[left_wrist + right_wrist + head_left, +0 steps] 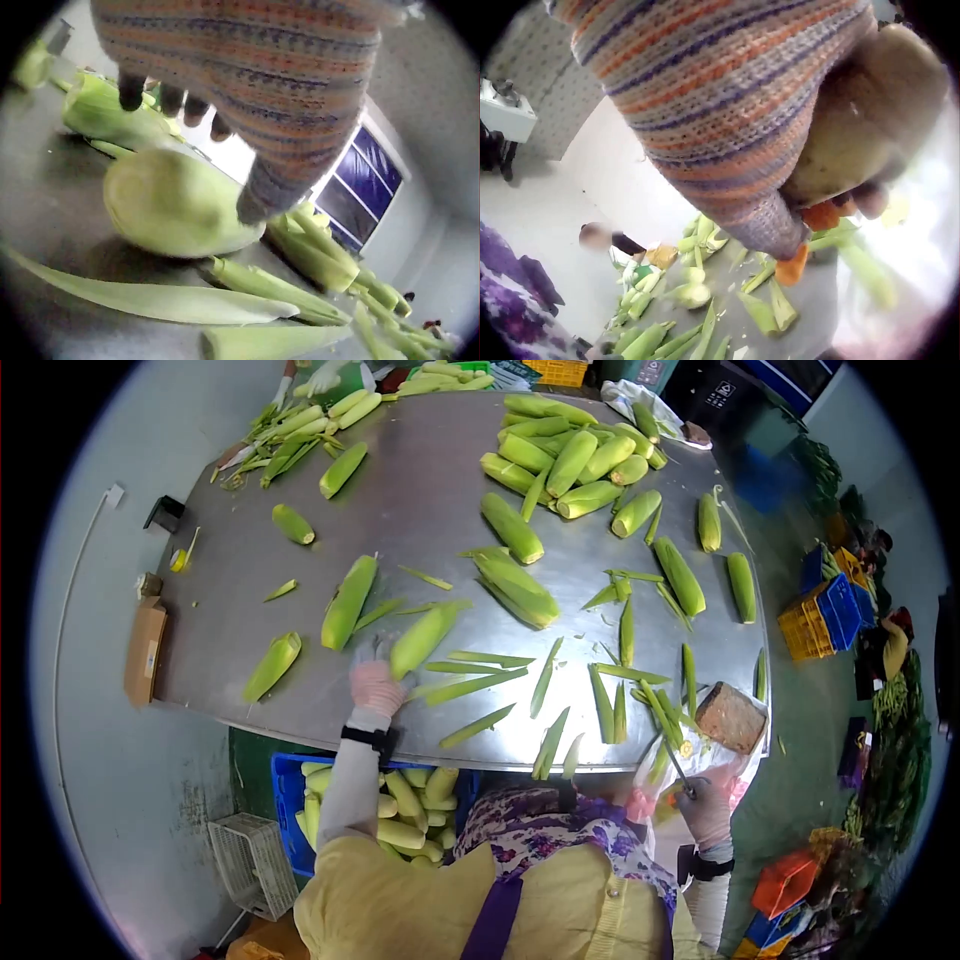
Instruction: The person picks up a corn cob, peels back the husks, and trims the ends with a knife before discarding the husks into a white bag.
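Observation:
My gloved left hand point(378, 685) is at the near end of a green corn ear point(425, 640) lying on the metal table. In the left wrist view its fingers stretch out above the husked ear point(180, 202), and the thumb point(266, 195) is right at its side. Another ear point(350, 603) lies just beyond the hand. Low at the table's front right edge, my gloved right hand point(706, 812) grips a knife; its narrow dark blade point(676, 762) points up toward the table. The right wrist view shows its thick, worn, yellowish handle point(855, 127) in the fist.
Loose husk leaves point(480, 685) litter the table front. A pile of ears point(570, 455) is at the back. A brick point(731, 717) weighs down a plastic bag point(690, 790) at the right corner. Below, a blue crate point(290, 810) holds pale ears. Another person's gloved hand point(325, 378) shows far left.

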Demonstrator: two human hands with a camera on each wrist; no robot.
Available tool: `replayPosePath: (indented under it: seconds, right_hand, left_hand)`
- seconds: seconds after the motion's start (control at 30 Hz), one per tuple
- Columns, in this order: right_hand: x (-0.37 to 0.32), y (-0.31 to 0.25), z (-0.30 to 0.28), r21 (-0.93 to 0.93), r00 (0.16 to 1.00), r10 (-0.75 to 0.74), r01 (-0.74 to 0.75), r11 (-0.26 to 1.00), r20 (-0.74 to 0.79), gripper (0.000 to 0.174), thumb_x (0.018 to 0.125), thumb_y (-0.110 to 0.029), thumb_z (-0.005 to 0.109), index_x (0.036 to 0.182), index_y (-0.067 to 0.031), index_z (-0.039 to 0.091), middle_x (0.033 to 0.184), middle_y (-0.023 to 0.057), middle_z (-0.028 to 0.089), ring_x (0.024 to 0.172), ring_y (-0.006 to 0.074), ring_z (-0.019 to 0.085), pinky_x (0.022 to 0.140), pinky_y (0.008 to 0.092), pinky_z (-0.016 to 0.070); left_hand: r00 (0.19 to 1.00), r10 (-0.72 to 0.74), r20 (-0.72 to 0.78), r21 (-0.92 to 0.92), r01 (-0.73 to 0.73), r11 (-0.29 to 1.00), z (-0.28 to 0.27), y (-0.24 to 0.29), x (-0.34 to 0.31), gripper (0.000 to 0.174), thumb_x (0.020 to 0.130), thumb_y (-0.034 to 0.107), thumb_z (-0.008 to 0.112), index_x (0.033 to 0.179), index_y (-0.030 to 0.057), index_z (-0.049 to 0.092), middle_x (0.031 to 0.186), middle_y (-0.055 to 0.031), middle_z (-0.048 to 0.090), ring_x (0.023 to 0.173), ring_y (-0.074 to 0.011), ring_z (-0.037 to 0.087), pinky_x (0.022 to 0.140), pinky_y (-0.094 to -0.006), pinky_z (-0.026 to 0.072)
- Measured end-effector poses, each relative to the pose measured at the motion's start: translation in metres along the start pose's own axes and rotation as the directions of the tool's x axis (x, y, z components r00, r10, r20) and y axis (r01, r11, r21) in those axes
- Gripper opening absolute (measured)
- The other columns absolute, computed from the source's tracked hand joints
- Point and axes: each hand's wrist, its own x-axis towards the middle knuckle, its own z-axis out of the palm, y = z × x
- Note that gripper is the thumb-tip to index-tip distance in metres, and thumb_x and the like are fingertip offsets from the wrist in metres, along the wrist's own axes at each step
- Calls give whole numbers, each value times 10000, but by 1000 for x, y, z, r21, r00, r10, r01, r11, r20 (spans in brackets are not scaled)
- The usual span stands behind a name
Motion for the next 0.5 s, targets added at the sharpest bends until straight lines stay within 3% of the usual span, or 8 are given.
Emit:
replayPosePath:
  seconds: [0.03, 0.13, 0.17, 0.27, 0.3, 0.43, 0.47, 0.5]
  right_hand:
    - [1, -2, -1, -6, 1000, 13, -13, 1000, 5, 284, 834, -225, 730, 1012, -9, 685, 905, 168, 684, 815, 335, 668, 736, 415, 518]
    - [3, 1, 3, 55, 998, -6, 9, 998, -58, 298, 856, -245, 737, 1035, -12, 686, 858, 164, 687, 773, 313, 664, 709, 398, 516]
    - [5, -10, 1, 42, 995, -22, 26, 999, -99, 290, 858, -228, 742, 1040, -9, 687, 839, 157, 686, 747, 291, 659, 691, 385, 514]
    - [13, -29, 2, 62, 989, -78, 86, 994, -129, 319, 893, -328, 690, 1020, -36, 678, 856, 184, 689, 799, 359, 674, 695, 435, 514]
    - [15, -39, 3, 96, 986, -99, 113, 989, -133, 322, 903, -333, 675, 1031, -37, 670, 874, 191, 688, 819, 368, 673, 703, 443, 514]
    - [27, -77, 16, 149, 923, -309, 347, 926, -231, 365, 913, -316, 659, 1153, -42, 642, 917, 217, 680, 871, 405, 664, 732, 473, 513]
    - [25, -85, 20, 169, 896, -350, 402, 900, -273, 401, 911, -308, 661, 1203, -37, 625, 913, 224, 675, 872, 413, 660, 734, 479, 512]
    - [22, -94, 20, 161, 900, -374, 412, 897, -223, 446, 915, -297, 655, 1262, -25, 584, 906, 229, 673, 866, 418, 656, 734, 482, 510]
  left_hand:
    - [948, -70, 311, -9, 77, 997, -12, 9, 12, 761, 767, 479, 727, 1401, 103, 538, 1404, -198, 542, 1327, -325, 482, 1101, -407, 415]
    - [780, 61, 623, -59, -31, 998, 29, 29, 27, 731, 787, 440, 713, 1403, 92, 529, 1416, -224, 523, 1347, -329, 465, 1100, -404, 413]
    - [941, 36, 335, -22, -30, 999, 44, 38, 18, 594, 815, 410, 683, 1310, 91, 611, 1265, -238, 626, 1276, -351, 533, 1104, -411, 403]
    - [698, -145, 701, -114, 310, 944, 25, 84, 51, 508, 789, 348, 700, 1210, 67, 660, 1202, -187, 661, 1170, -353, 607, 991, -409, 494]
    - [709, -161, 687, -230, 423, 877, 66, 81, 48, 566, 813, 362, 698, 1304, 97, 601, 1180, -152, 673, 1133, -349, 622, 949, -421, 514]
    - [919, 294, 263, -571, -98, 815, 88, 138, 10, 454, 884, 314, 608, 1239, 32, 588, 1187, -191, 658, 1066, -319, 653, 882, -424, 558]
    - [876, 224, 428, -887, 358, 292, 79, 160, 1, 471, 880, 323, 611, 1244, 24, 578, 1164, -196, 650, 1044, -325, 653, 868, -427, 564]
    - [760, 280, 587, -661, 649, -377, 57, 188, -8, 489, 876, 331, 613, 1248, 16, 568, 1141, -201, 643, 1022, -331, 653, 854, -429, 571]
